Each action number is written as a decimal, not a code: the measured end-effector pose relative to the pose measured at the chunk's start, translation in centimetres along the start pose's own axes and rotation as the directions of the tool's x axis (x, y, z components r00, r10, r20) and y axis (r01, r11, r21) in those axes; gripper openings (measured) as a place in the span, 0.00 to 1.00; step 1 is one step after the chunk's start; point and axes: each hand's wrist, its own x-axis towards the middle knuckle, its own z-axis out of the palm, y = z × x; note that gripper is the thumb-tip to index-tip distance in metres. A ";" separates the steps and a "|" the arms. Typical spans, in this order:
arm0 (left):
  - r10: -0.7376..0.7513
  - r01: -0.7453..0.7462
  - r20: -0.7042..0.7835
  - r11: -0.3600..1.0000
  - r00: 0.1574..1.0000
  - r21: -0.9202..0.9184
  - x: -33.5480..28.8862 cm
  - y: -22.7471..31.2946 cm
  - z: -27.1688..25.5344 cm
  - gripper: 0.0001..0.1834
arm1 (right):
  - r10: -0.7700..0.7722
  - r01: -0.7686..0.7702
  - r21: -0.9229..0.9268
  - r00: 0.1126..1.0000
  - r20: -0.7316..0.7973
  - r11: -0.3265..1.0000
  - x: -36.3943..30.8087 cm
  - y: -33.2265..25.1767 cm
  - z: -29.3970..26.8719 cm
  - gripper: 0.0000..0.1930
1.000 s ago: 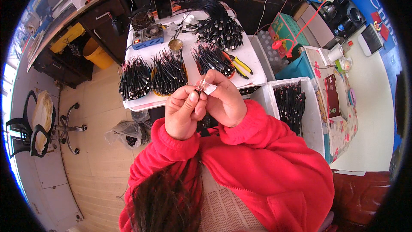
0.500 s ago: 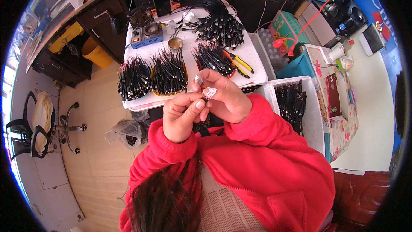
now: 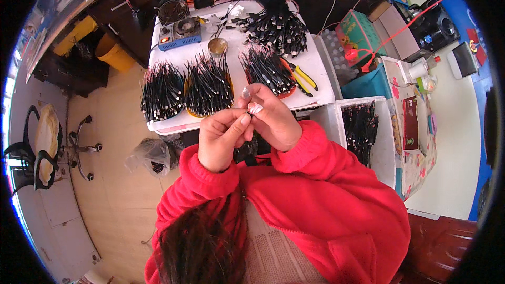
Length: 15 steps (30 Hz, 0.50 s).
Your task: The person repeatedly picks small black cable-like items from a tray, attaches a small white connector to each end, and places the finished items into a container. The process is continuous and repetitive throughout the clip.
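My left hand and my right hand meet just in front of the table's near edge. Both are closed in a pinch around a small black piece, mostly hidden by the fingers; its kind is too small to make out. White wrapping covers the tips of my right thumb and forefinger. Beyond the hands, short black cables with metal plugs stand in a left bundle, a middle bundle and a right bundle. Yellow-and-black pliers lie beside the right bundle.
On the white table stand a blue soldering-type heater, a round tin and a heap of longer black cables. A white foam box with black cables is at the right. A plastic bag lies on the floor, left.
My hands stay pinched together, and the fingertips have drawn slightly closer. The view has shifted a little, so the table appears slightly moved.
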 end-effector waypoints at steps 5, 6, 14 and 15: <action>0.171 -0.137 -0.109 0.953 0.979 0.269 0.1 -0.7 -0.5 0.07 | 0.017 -0.024 -0.439 1.000 -0.020 0.898 0.8 -1.3 -1.5 0.12; 0.209 -0.164 -0.109 0.933 0.972 0.321 0.0 -0.8 -0.6 0.07 | -0.017 -0.003 -0.479 0.999 -0.037 0.878 0.8 -1.5 -1.5 0.20; 0.306 -0.195 -0.114 0.809 0.945 0.554 -0.8 -0.9 -0.8 0.06 | -0.362 0.437 -0.891 0.855 0.370 0.123 0.9 -1.4 0.5 0.14; 0.238 -0.140 -0.133 0.850 0.962 0.508 -1.0 -0.8 -0.8 0.06 | -0.356 0.415 -0.881 0.878 0.321 0.229 0.7 -1.1 0.6 0.13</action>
